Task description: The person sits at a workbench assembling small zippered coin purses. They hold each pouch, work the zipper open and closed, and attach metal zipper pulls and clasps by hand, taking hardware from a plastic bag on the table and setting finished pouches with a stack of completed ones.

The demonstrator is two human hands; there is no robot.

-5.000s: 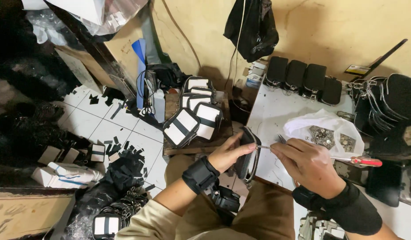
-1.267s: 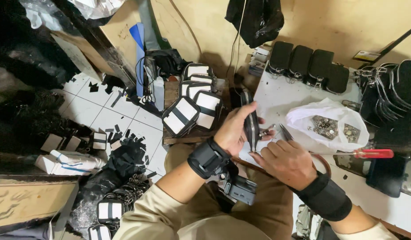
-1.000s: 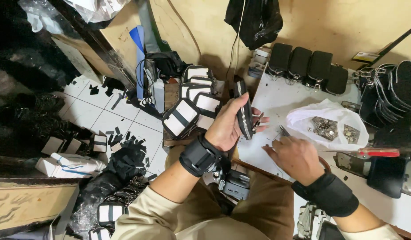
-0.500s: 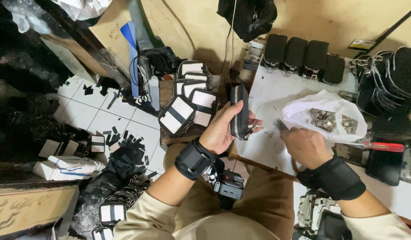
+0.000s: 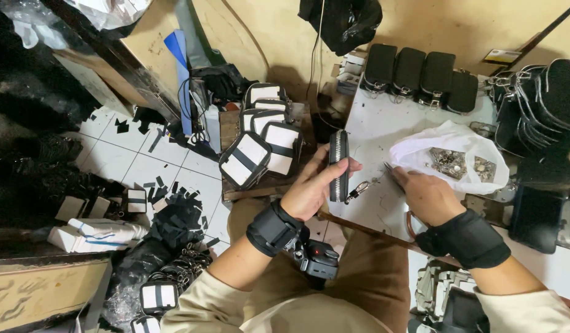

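Head view, looking down on a cluttered workplace. The left hand, at centre frame, has its grip wrapped around a small black zip pouch with a silver zipper, held upright on its edge above the near border of the white tabletop; a small metal clasp dangles from the pouch's lower end. The right hand rests just right of the pouch, its fingers pressed down near a thin metal tool at the mouth of a crumpled white plastic bag that holds small metal fittings; whether this grip pinches anything cannot be told.

To handle the pouch well, the left hand would probably keep the zipper side facing the right hand and hold the pouch steady, so that the dangling clasp stays reachable.

Open room is narrow. A row of black finished pouches lines the far edge of the tabletop, and dark strapped items crowd the right side. A stack of black-and-white pouches sits left of the tabletop, above the white tiled floor. The bare strip between hands and bag is the clearest space.
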